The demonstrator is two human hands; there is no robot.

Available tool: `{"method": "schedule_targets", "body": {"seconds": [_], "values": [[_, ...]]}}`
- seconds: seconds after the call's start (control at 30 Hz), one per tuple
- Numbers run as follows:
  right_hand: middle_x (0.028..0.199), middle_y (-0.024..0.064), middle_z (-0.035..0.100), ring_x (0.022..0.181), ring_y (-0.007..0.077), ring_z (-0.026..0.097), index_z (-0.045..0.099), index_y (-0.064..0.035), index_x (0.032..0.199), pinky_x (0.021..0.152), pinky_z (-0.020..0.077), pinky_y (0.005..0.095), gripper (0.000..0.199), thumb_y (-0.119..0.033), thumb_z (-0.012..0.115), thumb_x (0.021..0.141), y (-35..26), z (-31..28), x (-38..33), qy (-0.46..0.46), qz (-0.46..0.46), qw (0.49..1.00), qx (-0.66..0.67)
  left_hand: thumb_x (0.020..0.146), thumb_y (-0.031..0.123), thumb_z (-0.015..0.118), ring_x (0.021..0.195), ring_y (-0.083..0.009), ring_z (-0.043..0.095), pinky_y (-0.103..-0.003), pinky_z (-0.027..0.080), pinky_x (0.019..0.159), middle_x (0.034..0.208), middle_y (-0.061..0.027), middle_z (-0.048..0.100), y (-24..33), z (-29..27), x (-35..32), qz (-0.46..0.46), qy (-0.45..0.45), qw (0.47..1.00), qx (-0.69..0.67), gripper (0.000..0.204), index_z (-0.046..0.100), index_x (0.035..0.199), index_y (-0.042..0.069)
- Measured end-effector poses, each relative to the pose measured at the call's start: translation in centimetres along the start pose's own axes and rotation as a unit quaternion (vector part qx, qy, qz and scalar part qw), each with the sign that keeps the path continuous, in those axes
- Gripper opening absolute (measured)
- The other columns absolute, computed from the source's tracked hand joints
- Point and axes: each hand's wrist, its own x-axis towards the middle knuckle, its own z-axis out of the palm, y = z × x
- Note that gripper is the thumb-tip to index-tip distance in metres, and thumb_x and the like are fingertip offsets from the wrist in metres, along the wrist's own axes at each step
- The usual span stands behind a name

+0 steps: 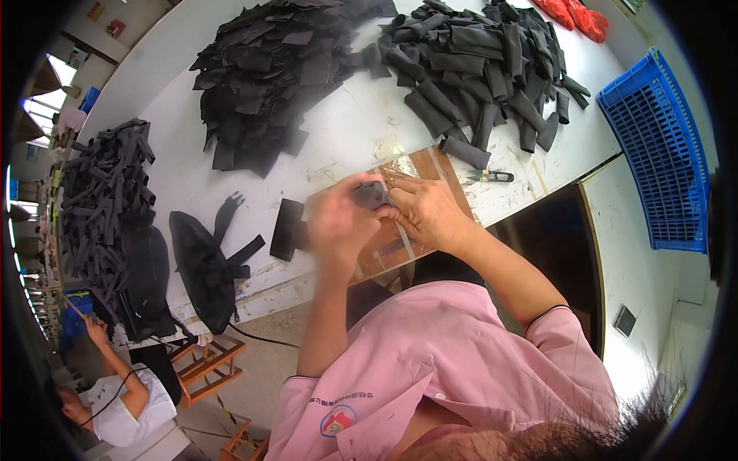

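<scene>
Over a brown board [438,165] at the table's near edge, my two hands meet around a small dark fabric piece [370,194], which looks rolled or folded. My left hand [338,219] is curled round its left side and is smeared by motion. The fingers of my right hand [432,209] are bent and pinch its right end. A flat black fabric piece [287,230] lies just left of my left hand. Thread snips [490,177] rest beyond my right hand, beside a pile of rolled black fabric tubes [477,61]. How the held piece is folded is hidden by my fingers.
A heap of flat black pieces [265,77] covers the far middle; black strips [108,200] are piled at left. A black pouch with straps [204,269] lies nearer. A blue crate [657,154] stands at right. Another person [127,384] sits at lower left by a wooden stool [207,365].
</scene>
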Motion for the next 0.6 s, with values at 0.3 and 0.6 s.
{"method": "schedule_targets", "body": {"seconds": [0.3,0.6], "values": [[0.072,0.0102,0.057,0.062,0.0296,0.053,0.056,-0.0046,0.079,0.054,0.0422,0.0386,0.019,-0.024,0.056,0.078,1.0,2.3,-1.2,0.034,0.019,0.990,0.132,0.070,-0.007,0.063,0.079,-0.0086,0.051,-0.021,0.041,0.070,0.089,-0.0094,0.057,0.0,0.4,1.3,0.024,-0.131,0.972,0.195,0.010,0.060,0.079,-0.004],[0.066,0.0139,0.053,0.061,0.0328,0.053,0.053,-0.0015,0.081,0.052,0.0406,0.0402,0.023,-0.024,0.053,0.081,1.2,3.0,-1.8,-0.003,0.057,0.991,0.122,0.075,-0.006,0.059,0.082,-0.0132,0.055,-0.024,0.045,0.071,0.084,-0.0096,0.060,0.0,0.5,0.7,-0.022,-0.118,0.987,0.103,0.011,0.060,0.086,-0.002]]}}
